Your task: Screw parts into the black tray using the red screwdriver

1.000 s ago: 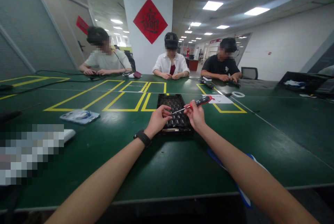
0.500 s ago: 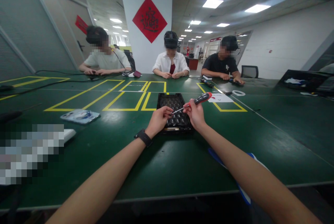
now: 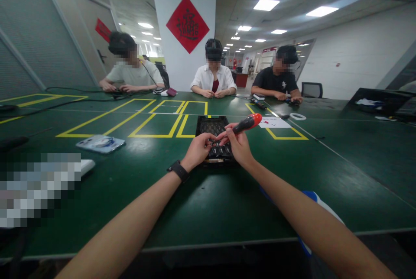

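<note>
A black and red screwdriver [image 3: 248, 124] is gripped in my right hand [image 3: 241, 145], its handle slanting up to the right. The fingers hide most of its shaft. My left hand [image 3: 199, 148], with a dark watch on the wrist, is closed in a pinch at the left side of a black tray-like case [image 3: 212, 121]; whatever its fingertips hold is too small to make out. The fingertips of both hands meet over the case. Inside the case are rows of dark, shiny raised shapes. A pale strip lies along its near edge.
The green table [image 3: 146, 214] carries yellow tape rectangles [image 3: 151, 136]. A phone [image 3: 100, 143] lies at the left, beyond a blurred-out white object [image 3: 86, 167]. White paper [image 3: 275, 122] and a white ring [image 3: 297, 116] lie at the right. Three people sit across the table.
My right hand has shifted its hold on the screwdriver and moved in toward my left fingertips. The screwdriver's shaft, visible before, is now mostly covered. My left hand stays nearly in place.
</note>
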{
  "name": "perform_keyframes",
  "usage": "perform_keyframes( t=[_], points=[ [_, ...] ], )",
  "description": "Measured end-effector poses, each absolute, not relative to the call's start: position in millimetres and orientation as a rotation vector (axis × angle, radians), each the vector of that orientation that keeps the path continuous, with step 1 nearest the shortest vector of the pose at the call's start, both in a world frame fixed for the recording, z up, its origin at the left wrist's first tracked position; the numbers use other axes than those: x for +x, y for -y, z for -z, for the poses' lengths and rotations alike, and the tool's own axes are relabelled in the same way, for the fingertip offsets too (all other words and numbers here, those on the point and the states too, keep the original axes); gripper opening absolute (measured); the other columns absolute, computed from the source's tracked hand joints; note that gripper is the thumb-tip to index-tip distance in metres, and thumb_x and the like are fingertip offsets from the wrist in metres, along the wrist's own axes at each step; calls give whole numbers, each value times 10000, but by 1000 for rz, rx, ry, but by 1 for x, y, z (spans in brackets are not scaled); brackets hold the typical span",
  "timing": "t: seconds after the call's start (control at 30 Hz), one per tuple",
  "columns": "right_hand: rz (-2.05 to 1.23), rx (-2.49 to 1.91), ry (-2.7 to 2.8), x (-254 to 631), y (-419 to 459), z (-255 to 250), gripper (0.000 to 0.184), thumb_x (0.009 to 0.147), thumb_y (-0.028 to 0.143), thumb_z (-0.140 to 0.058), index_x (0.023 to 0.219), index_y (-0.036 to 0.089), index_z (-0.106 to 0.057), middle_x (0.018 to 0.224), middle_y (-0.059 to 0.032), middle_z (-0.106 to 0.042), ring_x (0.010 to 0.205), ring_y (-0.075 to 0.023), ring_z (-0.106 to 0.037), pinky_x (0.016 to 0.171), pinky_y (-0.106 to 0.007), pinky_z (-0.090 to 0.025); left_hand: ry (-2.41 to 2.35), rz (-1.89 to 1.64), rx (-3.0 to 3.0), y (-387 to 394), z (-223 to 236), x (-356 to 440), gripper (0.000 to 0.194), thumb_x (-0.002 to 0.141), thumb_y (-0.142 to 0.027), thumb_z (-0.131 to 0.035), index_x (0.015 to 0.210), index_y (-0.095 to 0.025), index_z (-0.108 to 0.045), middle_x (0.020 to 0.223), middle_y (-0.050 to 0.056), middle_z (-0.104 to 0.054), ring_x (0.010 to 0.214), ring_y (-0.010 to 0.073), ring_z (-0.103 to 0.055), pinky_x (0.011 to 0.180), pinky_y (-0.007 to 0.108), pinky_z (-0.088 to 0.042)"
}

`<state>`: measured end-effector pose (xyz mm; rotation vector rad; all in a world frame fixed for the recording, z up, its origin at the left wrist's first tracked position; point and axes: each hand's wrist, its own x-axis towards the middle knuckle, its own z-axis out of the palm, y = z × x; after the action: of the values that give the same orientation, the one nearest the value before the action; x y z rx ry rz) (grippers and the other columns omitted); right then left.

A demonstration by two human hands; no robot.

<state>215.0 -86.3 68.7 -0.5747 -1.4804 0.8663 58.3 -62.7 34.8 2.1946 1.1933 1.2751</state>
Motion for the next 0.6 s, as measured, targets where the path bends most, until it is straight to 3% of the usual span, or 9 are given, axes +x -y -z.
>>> perform_keyframes(
  t=[0.23,0.6],
  points=[
    [-830,-625,1466,216,88,-68,272,834,460,-457,908,199,-433,676,10,-635,502,-93,-574,516,-215,-477,-1166,-1246,2362,65,-37,59,379,652,13,-443,935,-181,-603,918,25,-602,791,133,-569,747,274,-480],
    [-756,-611,1486,215,88,-62,221,834,355,-517,963,206,-416,666,41,-582,524,-82,-540,587,-228,-448,-1174,-1248,2433,77,-46,62,437,648,25,-426,983,-208,-582,991,27,-566,844,141,-565,780,293,-479]
  ],
)
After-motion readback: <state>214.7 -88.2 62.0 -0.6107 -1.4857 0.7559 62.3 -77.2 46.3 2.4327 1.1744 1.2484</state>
